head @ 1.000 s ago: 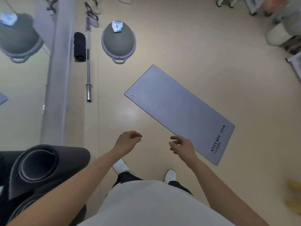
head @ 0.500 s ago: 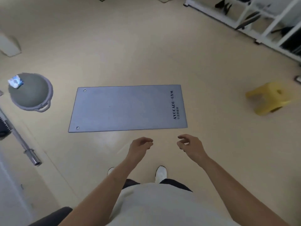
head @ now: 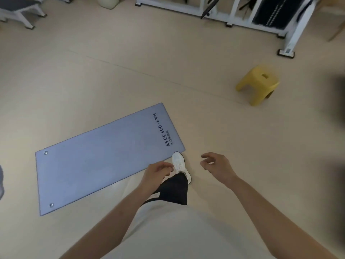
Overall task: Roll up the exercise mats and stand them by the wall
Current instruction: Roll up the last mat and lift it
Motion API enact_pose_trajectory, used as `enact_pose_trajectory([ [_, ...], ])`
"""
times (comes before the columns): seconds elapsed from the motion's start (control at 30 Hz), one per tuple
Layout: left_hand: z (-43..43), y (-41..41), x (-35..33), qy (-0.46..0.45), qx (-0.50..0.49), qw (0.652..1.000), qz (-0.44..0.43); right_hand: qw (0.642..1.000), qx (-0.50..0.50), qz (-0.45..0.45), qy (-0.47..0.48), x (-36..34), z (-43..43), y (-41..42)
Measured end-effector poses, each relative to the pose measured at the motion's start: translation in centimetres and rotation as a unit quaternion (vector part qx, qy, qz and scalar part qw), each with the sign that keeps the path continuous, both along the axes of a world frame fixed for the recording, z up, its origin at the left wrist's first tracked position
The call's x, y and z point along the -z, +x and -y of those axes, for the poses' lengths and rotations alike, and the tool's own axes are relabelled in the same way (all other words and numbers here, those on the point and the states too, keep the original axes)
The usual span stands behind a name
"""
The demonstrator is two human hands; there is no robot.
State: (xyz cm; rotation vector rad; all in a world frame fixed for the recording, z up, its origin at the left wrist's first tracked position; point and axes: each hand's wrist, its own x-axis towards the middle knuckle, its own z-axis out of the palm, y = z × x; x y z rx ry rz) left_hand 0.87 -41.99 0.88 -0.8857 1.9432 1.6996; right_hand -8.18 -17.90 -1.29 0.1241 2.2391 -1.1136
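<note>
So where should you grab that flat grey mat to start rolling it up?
Probably the short end with the printed letters, coming from beside the white shoe. The mat lies flat, long and narrow, so lifting that short edge near both corners should start a straight roll toward the eyelets. The left hand and right hand are empty and nearest that end.
</note>
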Motion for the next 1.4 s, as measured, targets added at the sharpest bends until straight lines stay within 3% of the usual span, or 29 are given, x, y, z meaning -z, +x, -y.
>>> enact_pose_trajectory([
  [0.23, 2.2, -16.4, 2.9, 0.008, -0.027, 1.0, 0.008, 0.997, -0.058, -0.015, 0.052, -0.8, 0.9, -18.0],
  [0.47, 7.1, -30.4, 1.4, -0.028, -0.017, 0.999, 0.01, 0.986, -0.151, -0.018, 0.065, -2.7, 4.5, -33.2],
  [0.77, 9.6, -43.1, 4.2, -0.023, -0.19, 0.981, 0.006, 0.943, -0.329, 0.016, 0.053, 1.1, 14.5, -50.4],
  [0.97, 9.4, -48.5, 8.4, -0.047, -0.329, 0.94, 0.072, 0.867, -0.49, 0.057, 0.064, 5.8, 21.5, -62.4],
  [1.13, 6.0, -50.2, 10.4, -0.025, -0.506, 0.852, 0.129, 0.782, -0.613, 0.052, 0.097, 8.9, 27.2, -70.4],
  [1.27, 2.0, -51.4, 12.5, 0.001, -0.595, 0.787, 0.162, 0.719, -0.686, 0.043, 0.106, 11.4, 31.9, -72.0],
  [1.4, -0.7, -52.9, 16.5, 0.014, -0.64, 0.749, 0.169, 0.646, -0.757, 0.033, 0.094, 16.0, 34.7, -70.4],
])
